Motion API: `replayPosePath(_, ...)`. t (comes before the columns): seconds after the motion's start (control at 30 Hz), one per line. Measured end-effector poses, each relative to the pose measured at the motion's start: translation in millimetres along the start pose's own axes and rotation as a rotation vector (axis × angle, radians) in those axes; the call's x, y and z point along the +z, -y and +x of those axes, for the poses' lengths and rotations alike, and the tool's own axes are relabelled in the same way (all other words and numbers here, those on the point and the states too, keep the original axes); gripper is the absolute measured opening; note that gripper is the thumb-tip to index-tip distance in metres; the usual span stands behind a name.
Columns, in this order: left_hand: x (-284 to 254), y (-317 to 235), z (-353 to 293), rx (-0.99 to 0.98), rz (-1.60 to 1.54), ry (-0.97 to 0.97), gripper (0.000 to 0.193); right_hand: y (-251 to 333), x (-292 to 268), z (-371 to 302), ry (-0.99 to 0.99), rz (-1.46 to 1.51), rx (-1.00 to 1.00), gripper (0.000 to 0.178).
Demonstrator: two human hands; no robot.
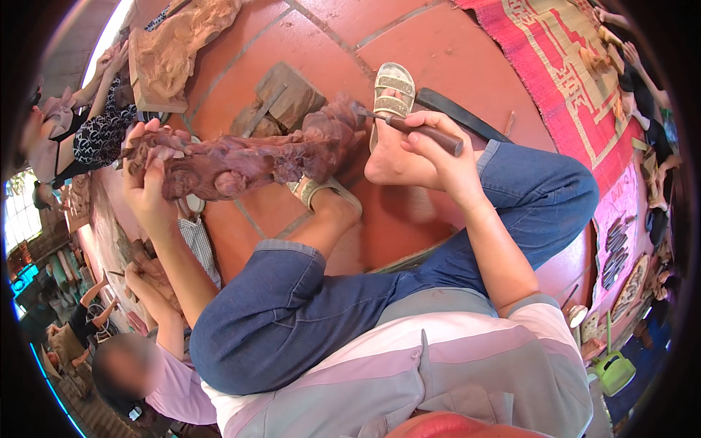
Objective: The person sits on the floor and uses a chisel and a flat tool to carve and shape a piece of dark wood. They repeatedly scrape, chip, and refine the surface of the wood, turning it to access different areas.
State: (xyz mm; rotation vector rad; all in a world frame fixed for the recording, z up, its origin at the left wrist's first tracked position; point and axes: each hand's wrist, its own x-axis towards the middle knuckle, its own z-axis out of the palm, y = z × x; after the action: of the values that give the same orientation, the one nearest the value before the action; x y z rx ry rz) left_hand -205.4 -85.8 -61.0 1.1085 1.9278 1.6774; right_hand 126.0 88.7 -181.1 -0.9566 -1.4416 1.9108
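Shirt (504, 372): nearest to us, grey, white and lilac, meeting our blue jeans (292, 314).
Carving (248, 164): dark reddish-brown wood, raised over the floor toward our left.
Left hand (150, 171): we grasp the carving's left end, fingers curled round it.
Right hand (442, 157): we clasp a chisel (447, 141) by its dark handle, blade pointing at the carving's right end; we cannot tell whether the tip touches.
Floor (314, 44): red tiles, bearing wooden blocks (296, 98) beyond the carving and a dark bar (460, 113) just beside our right sandal (398, 106).
Mat (577, 73): red and straw-coloured, on our right.
Neighbour (179, 387): a person in lilac, near our left knee.
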Motion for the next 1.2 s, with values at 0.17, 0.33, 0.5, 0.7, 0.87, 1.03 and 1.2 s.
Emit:
replayPosePath(0.17,20,-10,-14,0.096,-0.077,0.088,0.049,-5,-7,-16,0.011,0.174,0.086,0.021)
replayPosePath(0.33,27,-13,-15,0.122,-0.056,0.101,0.049,-17,-16,-33,-0.085,0.305,0.171,0.024)
replayPosePath(0.5,28,-17,-3,0.142,0.036,0.192,0.050,-25,-15,-28,-0.079,0.306,0.124,0.022)
replayPosePath(0.7,16,-15,18,0.115,0.110,0.196,0.053,-43,6,-14,0.032,0.337,0.130,0.019)
replayPosePath(0.87,-7,14,31,0.104,-0.001,0.269,0.055,-43,4,-7,0.017,0.234,0.115,0.018)
replayPosePath(1.03,-30,-2,-2,0.009,0.041,0.183,0.049,-44,8,8,0.146,0.129,0.052,0.016)
replayPosePath(1.2,7,-19,-24,-0.015,0.081,-0.035,0.046,-40,15,25,0.240,-0.023,-0.018,0.016)
